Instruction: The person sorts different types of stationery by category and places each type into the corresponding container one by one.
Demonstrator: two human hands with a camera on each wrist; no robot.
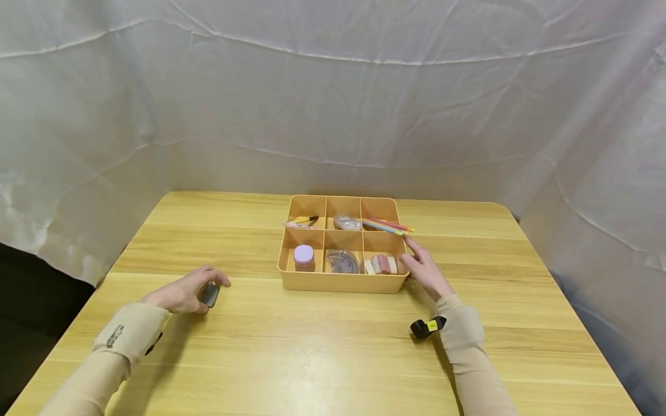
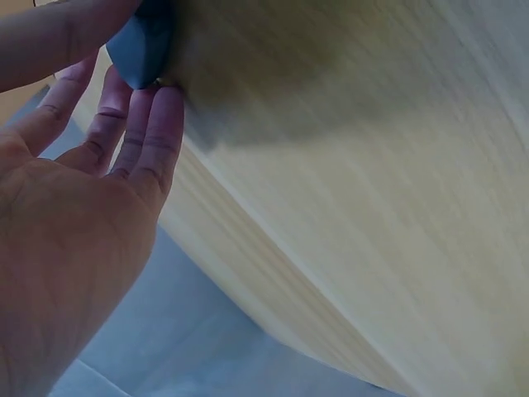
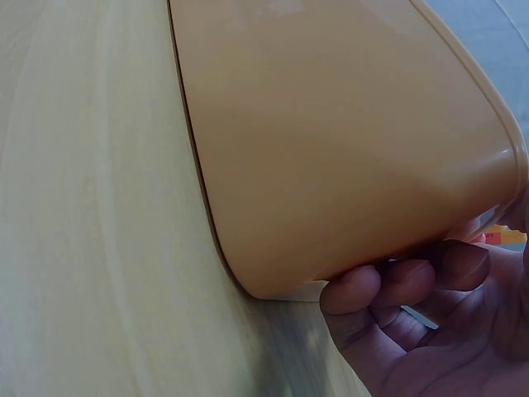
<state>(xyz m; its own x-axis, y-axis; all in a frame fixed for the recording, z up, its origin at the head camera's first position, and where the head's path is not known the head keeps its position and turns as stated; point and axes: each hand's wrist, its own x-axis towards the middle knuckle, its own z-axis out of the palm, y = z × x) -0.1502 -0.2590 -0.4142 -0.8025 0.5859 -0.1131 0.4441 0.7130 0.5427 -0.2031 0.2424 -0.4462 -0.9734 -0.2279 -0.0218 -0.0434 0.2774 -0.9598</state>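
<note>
Near the left side of the table, my left hand (image 1: pixel 182 292) pinches a small dark grey object (image 1: pixel 210 295) between thumb and fingertips. In the left wrist view this object (image 2: pixel 142 43) is smooth with a tapered end; its kind cannot be told. A light orange desk organizer (image 1: pixel 343 282) with several compartments stands at the table's middle. My right hand (image 1: pixel 426 271) grips its right side, thumb at the rim and curled fingers (image 3: pixel 351 289) against the outer wall. The index finger reaches along the rim by the colored pencils (image 1: pixel 387 226).
The organizer holds a yellow-black cutter (image 1: pixel 304 219), a pink pen (image 1: pixel 298 225), a pale translucent item (image 1: pixel 347 223), a purple-lidded jar (image 1: pixel 304 254), a clear protractor (image 1: pixel 341 262) and several erasers (image 1: pixel 382 264). Behind the wooden table (image 1: pixel 322 346) hangs a pale curtain (image 1: pixel 333 104).
</note>
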